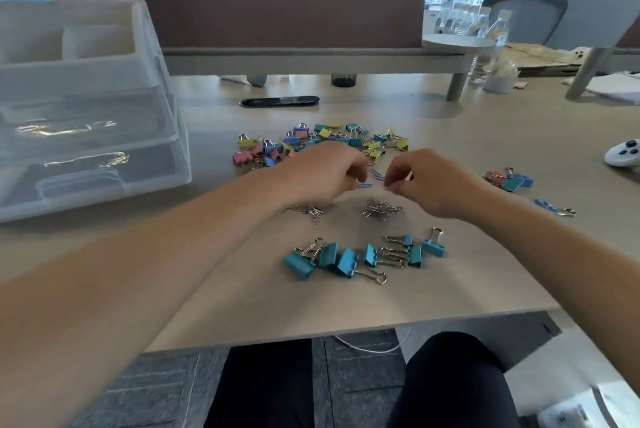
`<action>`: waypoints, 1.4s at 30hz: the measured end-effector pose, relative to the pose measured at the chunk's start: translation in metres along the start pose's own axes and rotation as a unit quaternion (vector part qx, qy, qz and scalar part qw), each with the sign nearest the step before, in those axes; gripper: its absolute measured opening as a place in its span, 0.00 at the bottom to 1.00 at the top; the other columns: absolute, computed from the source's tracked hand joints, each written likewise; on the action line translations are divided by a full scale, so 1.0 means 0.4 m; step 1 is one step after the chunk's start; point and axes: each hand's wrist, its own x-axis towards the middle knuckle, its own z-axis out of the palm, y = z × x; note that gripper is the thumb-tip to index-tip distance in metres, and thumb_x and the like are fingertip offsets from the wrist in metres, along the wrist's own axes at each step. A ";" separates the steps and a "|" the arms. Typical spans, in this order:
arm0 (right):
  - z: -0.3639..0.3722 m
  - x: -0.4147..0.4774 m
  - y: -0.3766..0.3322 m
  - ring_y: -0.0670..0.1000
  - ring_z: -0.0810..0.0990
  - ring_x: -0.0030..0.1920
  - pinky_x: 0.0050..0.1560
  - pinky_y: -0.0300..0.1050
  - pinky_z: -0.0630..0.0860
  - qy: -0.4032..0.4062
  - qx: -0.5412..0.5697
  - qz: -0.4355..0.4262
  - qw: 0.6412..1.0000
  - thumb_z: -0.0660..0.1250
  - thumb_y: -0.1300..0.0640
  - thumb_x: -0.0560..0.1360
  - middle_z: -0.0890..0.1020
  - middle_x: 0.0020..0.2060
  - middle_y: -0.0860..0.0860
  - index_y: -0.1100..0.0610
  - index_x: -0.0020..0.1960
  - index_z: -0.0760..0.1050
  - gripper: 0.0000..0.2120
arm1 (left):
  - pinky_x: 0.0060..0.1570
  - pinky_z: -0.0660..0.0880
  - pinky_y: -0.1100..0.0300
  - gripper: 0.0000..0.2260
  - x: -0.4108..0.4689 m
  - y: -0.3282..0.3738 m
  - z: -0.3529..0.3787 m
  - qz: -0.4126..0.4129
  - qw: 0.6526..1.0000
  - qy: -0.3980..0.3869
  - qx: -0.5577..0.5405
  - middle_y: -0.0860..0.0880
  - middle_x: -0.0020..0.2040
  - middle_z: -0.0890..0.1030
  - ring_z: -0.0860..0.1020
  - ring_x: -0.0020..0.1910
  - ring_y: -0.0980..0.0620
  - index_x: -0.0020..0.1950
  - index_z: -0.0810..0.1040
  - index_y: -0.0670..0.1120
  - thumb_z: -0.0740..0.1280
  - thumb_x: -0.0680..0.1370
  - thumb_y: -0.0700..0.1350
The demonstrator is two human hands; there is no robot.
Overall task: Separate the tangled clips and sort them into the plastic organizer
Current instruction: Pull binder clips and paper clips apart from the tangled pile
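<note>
My left hand pinches a small blue paper clip above the desk middle. Close to its right, my right hand pinches another blue paper clip; whether the two clips are linked I cannot tell. Below the hands lie a knot of silver paper clips and a smaller loose bunch. A mixed pile of yellow, pink and blue binder clips lies behind the hands. Several teal binder clips sit in a row nearer me. The clear plastic organizer with drawers stands at the left.
A few binder clips and a blue one lie at the right. A white game controller sits at the far right edge. A black flat object lies behind the pile. The desk's front edge is near my knees.
</note>
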 end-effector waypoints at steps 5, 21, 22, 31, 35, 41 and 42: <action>0.023 0.034 -0.043 0.47 0.79 0.44 0.44 0.42 0.75 -0.009 0.010 -0.031 0.999 0.69 0.57 0.76 0.81 0.42 0.45 0.49 0.44 0.80 0.04 | 0.45 0.71 0.64 0.07 -0.032 -0.068 -0.032 -0.031 0.999 0.003 0.019 0.55 0.48 0.80 0.77 0.44 0.59 0.56 0.81 0.49 0.68 0.78 0.44; 0.082 0.097 -0.147 0.47 0.78 0.48 0.49 0.43 0.77 -0.083 -0.052 -0.085 0.992 0.71 0.50 0.76 0.81 0.48 0.45 0.51 0.56 0.81 0.10 | 0.42 0.71 0.58 0.13 -0.071 -0.131 -0.009 -0.055 0.993 -0.076 0.066 0.52 0.48 0.79 0.76 0.45 0.53 0.59 0.80 0.49 0.71 0.75 0.49; 0.083 0.098 -0.146 0.48 0.79 0.47 0.50 0.45 0.78 -0.087 -0.053 -0.084 0.991 0.71 0.50 0.75 0.82 0.48 0.46 0.51 0.55 0.81 0.10 | 0.41 0.72 0.58 0.14 -0.068 -0.132 -0.004 -0.052 0.994 -0.076 0.063 0.52 0.47 0.79 0.76 0.45 0.52 0.60 0.80 0.49 0.72 0.75 0.49; 0.096 0.092 -0.127 0.47 0.77 0.46 0.46 0.42 0.75 -0.095 -0.048 -0.079 0.991 0.71 0.53 0.76 0.79 0.45 0.45 0.49 0.50 0.80 0.04 | 0.46 0.75 0.48 0.09 -0.062 -0.148 0.023 -0.046 0.995 -0.060 0.064 0.48 0.46 0.80 0.77 0.44 0.49 0.53 0.80 0.48 0.72 0.74 0.48; 0.098 0.093 -0.124 0.46 0.76 0.44 0.45 0.41 0.74 -0.090 -0.040 -0.082 0.992 0.71 0.54 0.76 0.77 0.42 0.43 0.50 0.51 0.80 0.04 | 0.46 0.76 0.48 0.07 -0.061 -0.150 0.033 -0.046 0.997 -0.051 0.042 0.50 0.45 0.81 0.78 0.43 0.51 0.51 0.81 0.48 0.71 0.75 0.47; 0.095 0.100 -0.117 0.45 0.77 0.46 0.44 0.39 0.74 -0.100 -0.030 -0.083 0.991 0.71 0.54 0.76 0.80 0.43 0.42 0.49 0.48 0.80 0.02 | 0.39 0.70 0.61 0.06 -0.064 -0.145 0.027 -0.042 0.999 -0.030 0.008 0.51 0.45 0.82 0.77 0.43 0.54 0.51 0.82 0.47 0.71 0.76 0.47; 0.092 0.101 -0.116 0.44 0.77 0.45 0.41 0.36 0.72 -0.097 -0.022 -0.083 0.992 0.71 0.55 0.76 0.79 0.41 0.40 0.48 0.47 0.80 0.02 | 0.38 0.69 0.64 0.06 -0.065 -0.144 0.023 -0.040 0.999 -0.025 0.001 0.52 0.45 0.81 0.77 0.43 0.55 0.51 0.82 0.47 0.71 0.76 0.46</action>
